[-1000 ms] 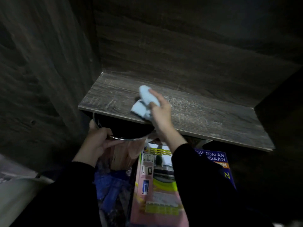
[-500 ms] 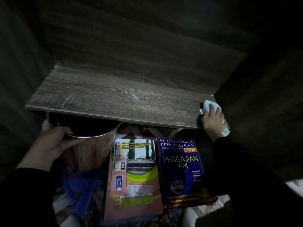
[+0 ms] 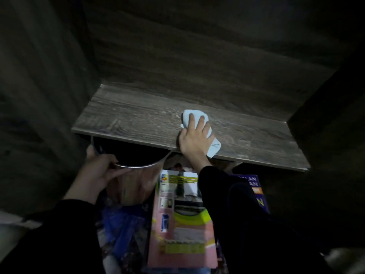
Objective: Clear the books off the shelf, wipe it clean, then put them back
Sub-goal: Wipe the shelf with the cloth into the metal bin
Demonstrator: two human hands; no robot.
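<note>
**Shelf wipe, mid-pass**

Right hand [image 3: 194,137], fingers laid flat, presses a pale blue cloth [image 3: 214,149] at the mid-front of the bare wooden shelf [image 3: 128,119]. Half a second ago it was at the shelf's right end. Judged: wiping continues, books unreturned.

Left hand [image 3: 100,171] grips a metal bin [image 3: 136,186] under the shelf's left front edge.

Pink-and-yellow book [image 3: 179,230] and purple book [image 3: 261,196] lie below the shelf. Legible: "LAN", "AN", "N".

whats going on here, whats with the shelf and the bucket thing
A person is wiping a wooden shelf that has no books on it. Their right grip presses a light blue cloth flat near the shelf's front edge. Their left grip holds the rim of a metal bin just under that edge. A pink book and a purple book lie below, not yet put back.
</note>
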